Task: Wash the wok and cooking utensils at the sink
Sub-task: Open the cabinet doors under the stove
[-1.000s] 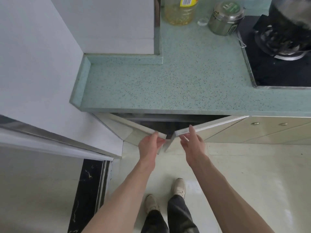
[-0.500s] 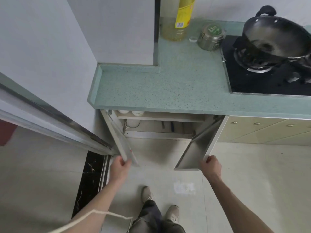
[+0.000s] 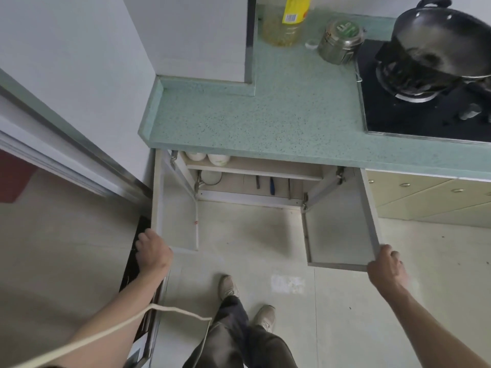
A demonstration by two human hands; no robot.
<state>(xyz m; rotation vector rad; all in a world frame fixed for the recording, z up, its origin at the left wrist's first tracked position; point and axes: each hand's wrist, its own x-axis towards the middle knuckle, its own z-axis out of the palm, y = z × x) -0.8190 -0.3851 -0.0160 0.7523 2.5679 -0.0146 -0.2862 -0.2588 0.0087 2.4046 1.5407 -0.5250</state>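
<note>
left hand (image 3: 153, 253) and right hand (image 3: 385, 266) gripping flat pale cabinet doors (image 3: 342, 229)

A speckled pale-green stone countertop (image 3: 265, 120) runs along the far wall. On its far edge stands a clear plastic bottle of yellow oil (image 3: 285, 22), and just right of it a round steel canister with a green lid (image 3: 340, 41). Below the counter, two white cabinet doors (image 3: 175, 208) stand swung wide, showing a shelf with two white bowls (image 3: 207, 157) upside down on it. Right of this cabinet are cream drawer fronts with small round knobs (image 3: 430, 197). The floor is glossy pale tile (image 3: 265, 248).
</note>
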